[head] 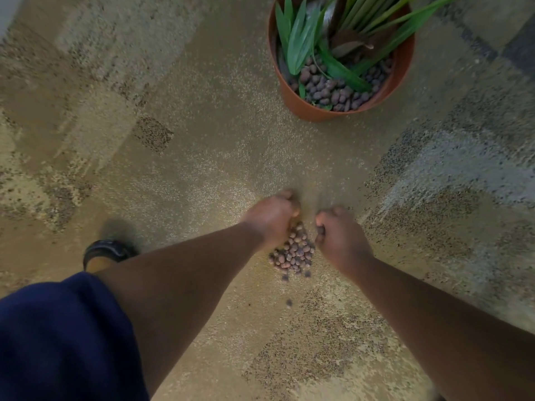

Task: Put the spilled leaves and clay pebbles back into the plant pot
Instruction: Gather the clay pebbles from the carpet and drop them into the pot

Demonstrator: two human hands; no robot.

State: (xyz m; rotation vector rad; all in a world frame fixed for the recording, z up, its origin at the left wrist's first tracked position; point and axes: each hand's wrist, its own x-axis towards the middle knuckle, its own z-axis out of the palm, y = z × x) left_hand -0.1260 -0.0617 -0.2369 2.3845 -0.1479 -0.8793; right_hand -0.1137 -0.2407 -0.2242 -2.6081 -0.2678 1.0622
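Observation:
A small heap of brown clay pebbles point(295, 251) lies on the carpet between my two hands. My left hand point(270, 217) is at the heap's left side with its fingers curled down into the pebbles. My right hand point(338, 231) is at the heap's right side, fingers curled, with a pebble showing at its fingertips. A couple of stray pebbles point(289, 302) lie nearer to me. The terracotta plant pot point(298, 104) stands upright at the far right, holding green leaves point(301, 39) and pebbles inside. No loose leaves show on the floor.
Mottled tan and grey carpet point(173, 140) covers the floor all around. My left knee in dark blue shorts point(58, 337) fills the lower left, and a foot in a dark sandal point(108, 253) rests on the carpet behind it.

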